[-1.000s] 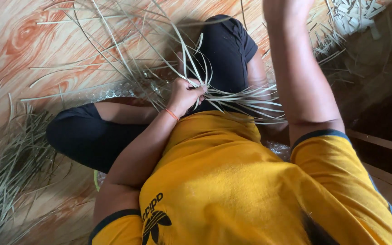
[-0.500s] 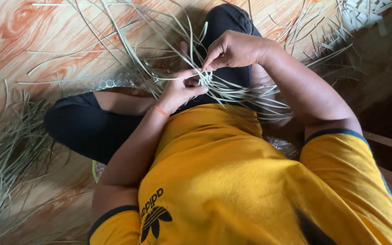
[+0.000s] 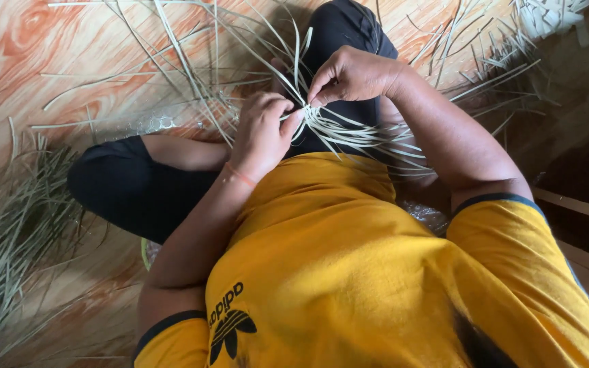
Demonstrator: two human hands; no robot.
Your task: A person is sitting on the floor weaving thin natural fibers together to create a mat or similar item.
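The person is sitting cross-legged on the wood-patterned floor (image 3: 69, 41), and both hands are meeting just above centre frame, over the lap. The left hand (image 3: 260, 133) is curling closed around a bundle of pale strips (image 3: 349, 133), its thumb and forefinger pressing together where the strands cross, seemingly to keep the woven start from slipping apart. The right hand (image 3: 352, 73), coming down from the upper right, is pinching a single strip between thumb and fingertips right at that crossing, touching the left hand's fingertips; the other fingers are folding loosely out of the way.

The free ends of the strips are fanning out to the right across the yellow shirt (image 3: 349, 272) and upward over the dark trouser leg (image 3: 345, 34), probably because holding them at one point is letting the rest spread and stay untangled. An orange thread bracelet (image 3: 240, 175) is sitting on the left wrist.

More loose strips are lying scattered across the floor at the top of the frame, and a thick heap of grass-like strands (image 3: 8, 225) is lying along the left edge, within arm's reach. At the upper right corner a woven piece (image 3: 547, 17) is resting on the floor, well apart from the hands
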